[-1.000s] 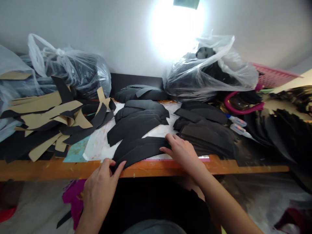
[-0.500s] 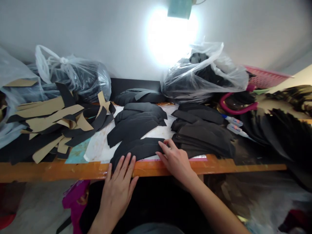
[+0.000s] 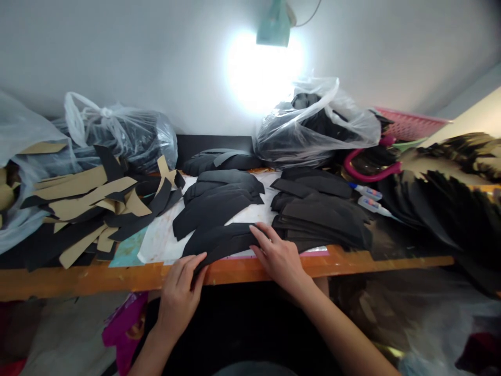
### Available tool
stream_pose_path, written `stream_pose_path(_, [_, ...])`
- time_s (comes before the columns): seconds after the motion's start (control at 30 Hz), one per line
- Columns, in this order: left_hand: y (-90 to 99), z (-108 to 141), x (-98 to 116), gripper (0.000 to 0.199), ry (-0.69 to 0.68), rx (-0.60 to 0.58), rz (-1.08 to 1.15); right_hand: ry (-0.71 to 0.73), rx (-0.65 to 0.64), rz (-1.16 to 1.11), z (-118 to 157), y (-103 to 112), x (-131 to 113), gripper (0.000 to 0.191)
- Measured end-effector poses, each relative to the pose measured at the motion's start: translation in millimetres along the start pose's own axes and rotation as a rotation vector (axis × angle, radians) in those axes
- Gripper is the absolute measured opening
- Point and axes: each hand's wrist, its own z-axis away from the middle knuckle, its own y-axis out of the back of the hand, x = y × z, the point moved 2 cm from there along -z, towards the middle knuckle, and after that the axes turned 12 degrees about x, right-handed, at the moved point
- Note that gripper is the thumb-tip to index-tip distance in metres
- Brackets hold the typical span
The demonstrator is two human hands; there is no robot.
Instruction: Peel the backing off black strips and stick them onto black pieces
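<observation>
The left hand (image 3: 179, 295) pinches the near end of the black cut strips (image 3: 221, 241), which lie on a white sheet (image 3: 160, 245) at the front edge of the wooden worktop (image 3: 78, 282). The right hand (image 3: 278, 260) rests open on the strips, just beside a dark stacked pile (image 3: 321, 222).

Overhead: I've got a green lamp (image 3: 274, 26) glaring against the wall.
Back left: I see a knotted plastic bag (image 3: 129, 138) stuffed with dark material.
Back right: I see a looser plastic bag (image 3: 317, 128) with black pieces showing, and a pink basket (image 3: 410, 125) behind it.
Right side: I can make out two glue tubes (image 3: 370, 201) lying just beside a pink handle (image 3: 371, 172).
Left side: I see a heap of tan-backed scraps (image 3: 90, 201) on the bench.
Bench: I'm looking at a white sheet (image 3: 156, 245) beside a teal mat (image 3: 127, 254), both on an orange wooden edge (image 3: 78, 282).
Floor: I spot a magenta cloth (image 3: 125, 334).
</observation>
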Motion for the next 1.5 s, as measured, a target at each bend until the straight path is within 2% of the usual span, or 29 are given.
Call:
stream_pose_path(0.1, [1.7,-4,8,0.021,-0.052,0.001,0.187,0.147,0.064,-0.003,1,-4,-13,0.040])
stream_pose_path(0.17, [5.0,-5,14,0.017,-0.092,0.022,0.236,0.213,0.112,-0.002,2,-4,-23,0.037])
stream_pose_path(0.23, [12.1,-4,14,0.013,-0.098,0.110,0.169,0.249,0.177,-0.009,3,3,-27,0.046])
stream_pose_path(0.3, [22.9,-5,2,0.012,-0.032,0.210,0.012,0.254,0.262,-0.004,5,19,-19,0.052])
stream_pose_path(0.37, [35.3,-10,-25,0.019,0.130,0.247,-0.181,0.185,0.345,0.061,7,42,7,0.054])
stream_pose_path(0.43, [45.7,-21,-64,0.030,0.314,0.186,-0.355,0.011,0.404,0.223,7,65,48,0.055])
stream_pose_path(0.5, [50.4,-35,-105,0.035,0.301,0.066,-0.383,-0.197,0.400,0.426,8,82,92,0.050])
stream_pose_path(0.57, [51.4,-48,-141,0.041,0.266,-0.026,-0.420,-0.321,0.374,0.509,8,89,123,0.044])
stream_pose_path(0.63, [50.1,-55,-168,0.043,0.307,-0.115,-0.445,-0.402,0.376,0.504,11,90,136,0.054])
stream_pose_path(0.7, [48.7,-58,-178,0.042,0.398,-0.160,-0.413,-0.443,0.411,0.412,17,88,129,0.059])
stream_pose_path(0.73, [47.5,-59,-176,0.042,0.457,-0.171,-0.351,-0.434,0.429,0.320,21,87,119,0.055])
stream_pose_path(0.8, [42.7,-58,-160,0.044,0.616,-0.178,-0.106,-0.364,0.393,0.041,27,82,90,0.043])
stream_pose_path(0.83, [38.8,-57,-145,0.048,0.714,-0.172,0.056,-0.316,0.331,-0.126,28,77,73,0.036])
stream_pose_path(0.9, [28.4,-51,-108,0.063,0.925,-0.114,0.381,-0.263,0.128,-0.439,29,64,34,0.024])
stream_pose_path(0.97, [16.8,-43,-66,0.074,1.073,-0.026,0.559,-0.243,-0.025,-0.650,26,45,-4,0.019])
stream_pose_path(1.03, [4.2,-32,-27,0.069,1.155,-0.044,0.706,-0.222,-0.071,-0.791,20,24,-36,0.013])
stream_pose_path(1.1, [-4.9,-20,1,0.060,1.149,-0.077,0.775,-0.242,-0.055,-0.938,14,5,-56,0.016])
stream_pose_path(1.2, [-8.0,-8,22,0.050,1.066,-0.119,0.755,-0.309,-0.029,-1.114,8,-13,-65,0.011])
stream_pose_path(1.27, [-2.2,-6,26,0.044,0.931,-0.130,0.639,-0.342,-0.068,-1.218,8,-15,-63,0.019])
stream_pose_path(1.4, [19.8,-21,35,0.035,0.377,-0.015,0.311,-0.409,-0.233,-1.440,11,-2,-53,0.031])
stream_pose_path(1.43, [23.9,-26,38,0.035,0.243,0.000,0.312,-0.420,-0.274,-1.491,12,2,-52,0.034])
stream_pose_path(1.5, [27.8,-34,45,0.039,0.059,-0.058,0.430,-0.438,-0.338,-1.575,15,8,-51,0.037])
